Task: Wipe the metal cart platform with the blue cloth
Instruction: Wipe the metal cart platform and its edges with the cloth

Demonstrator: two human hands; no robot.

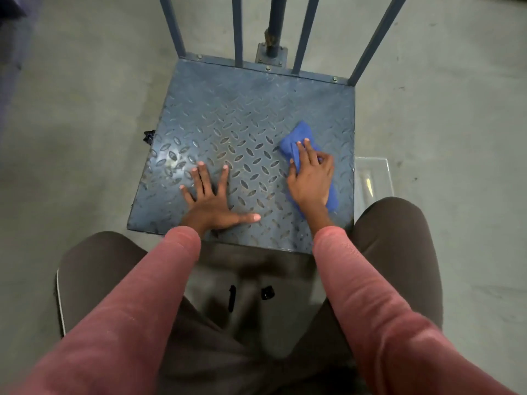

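Cart platform [228, 115]: metal tread plate with a raised lozenge pattern, blue paint worn dull and rubbed through in patches, some sheen at the near left. Upright bars [305, 32]: painted metal, same blue, chipped. Bolts [335, 79]: bare dull metal. Blue cloth [299, 135]: soft, fuzzy, matt. Floor [85, 109]: grey concrete, matt, scuffed. Tray [373, 175]: clear glossy plastic. Sleeves [137, 303]: pink knit, matt.
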